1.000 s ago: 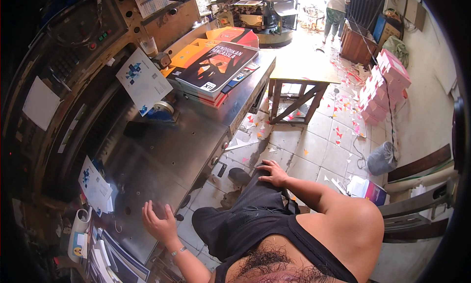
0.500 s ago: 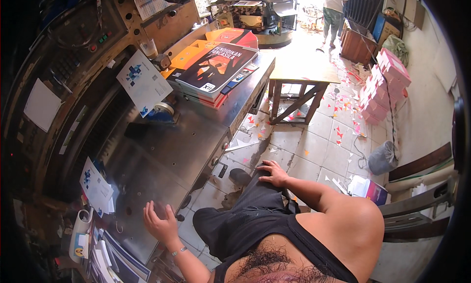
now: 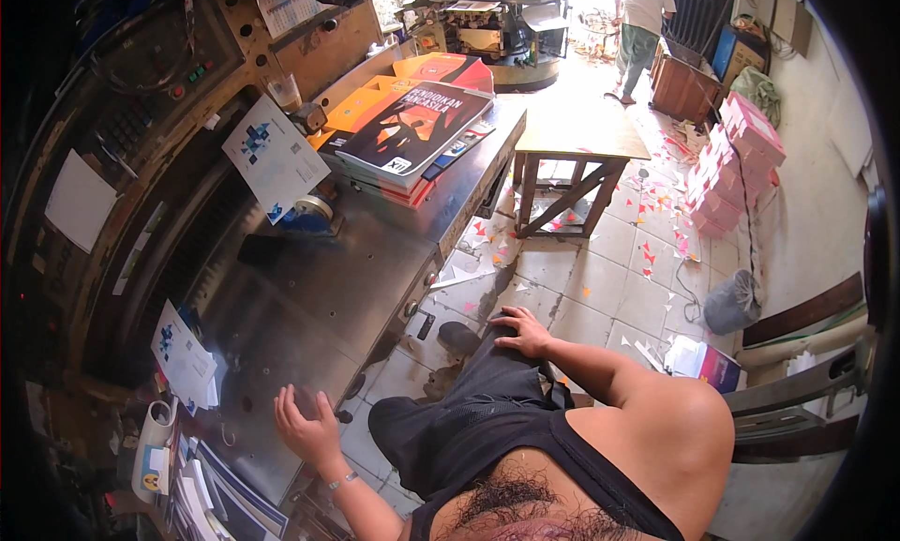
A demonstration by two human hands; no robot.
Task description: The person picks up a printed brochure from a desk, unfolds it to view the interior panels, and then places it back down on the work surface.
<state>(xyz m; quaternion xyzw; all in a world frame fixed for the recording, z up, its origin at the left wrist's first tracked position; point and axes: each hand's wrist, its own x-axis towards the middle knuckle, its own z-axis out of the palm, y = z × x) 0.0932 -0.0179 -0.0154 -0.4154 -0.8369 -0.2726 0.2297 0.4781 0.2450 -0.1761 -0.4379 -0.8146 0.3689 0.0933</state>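
Note:
My left hand (image 3: 307,428) lies at the near edge of a steel machine table (image 3: 300,307), fingers apart and holding nothing. On my thigh near the knee rests my right hand (image 3: 523,332), its fingers spread and also without anything in them. Farther up the table is a stack of books (image 3: 412,133) with a dark cover on top and orange and red ones behind. A printed white sheet (image 3: 275,157) with blue shapes leans by a round-topped blue part (image 3: 312,217). Similar white sheets (image 3: 183,353) stand nearer, left of my left hand.
A wooden stand (image 3: 577,142) is beyond the table. Coloured paper scraps (image 3: 647,250) litter the tiled floor. Pink stacks (image 3: 731,171) and a grey bin (image 3: 731,302) line the right wall. Papers (image 3: 211,485) fill the near left. A person (image 3: 642,35) walks at the back.
The person at the back has come a little nearer and shows more fully beside the brown cabinet. Both my hands, the books and the sheets keep their places.

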